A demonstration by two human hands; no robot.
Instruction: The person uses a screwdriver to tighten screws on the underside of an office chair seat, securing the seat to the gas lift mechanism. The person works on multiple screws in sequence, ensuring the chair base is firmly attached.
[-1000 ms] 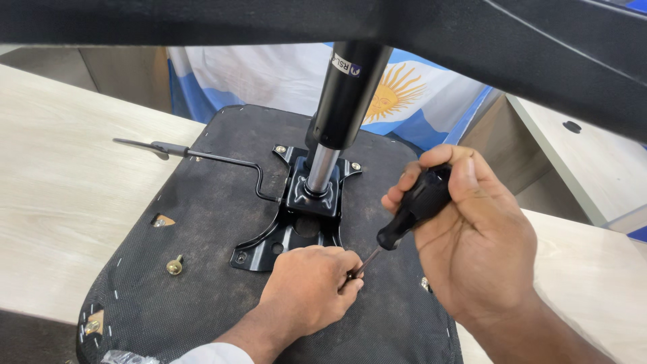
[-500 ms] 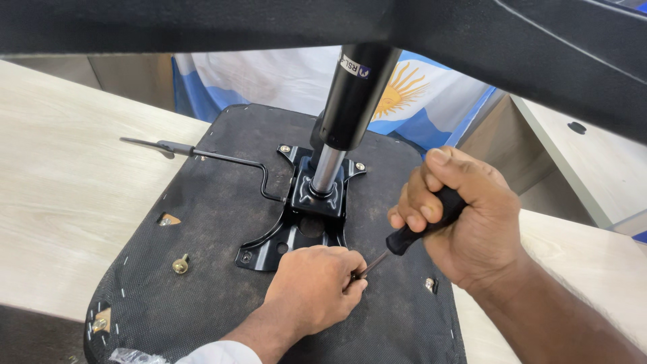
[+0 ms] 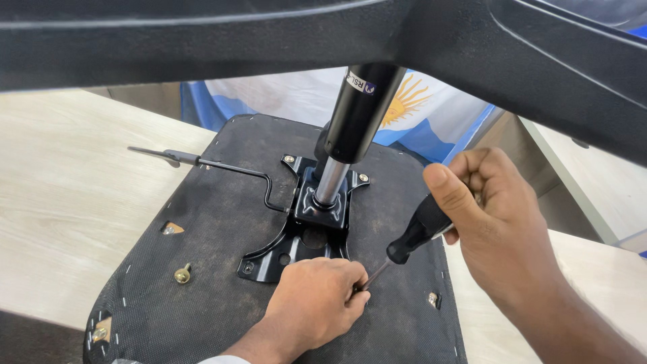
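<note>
An upturned office chair seat [image 3: 222, 222], covered in black fabric, lies on a pale wooden table [image 3: 67, 182]. A black metal mounting plate [image 3: 303, 236] is fixed to its underside, and a gas cylinder [image 3: 350, 128] rises from it to the black chair base [image 3: 269, 40] overhead. My right hand [image 3: 499, 236] grips the black handle of a screwdriver [image 3: 414, 232], whose shaft slants down to the plate's near right corner. My left hand [image 3: 317, 303] rests on the seat with its fingers pinched around the screwdriver's tip.
A black lever rod [image 3: 202, 163] sticks out left from the plate. A brass screw insert [image 3: 182, 274] sits in the seat at the near left. A light-blue and white flag with a sun emblem [image 3: 411, 108] hangs behind. Another table [image 3: 586, 182] stands at the right.
My right hand has turned on the screwdriver handle and shifted a little to the right. My left hand stays at the tip.
</note>
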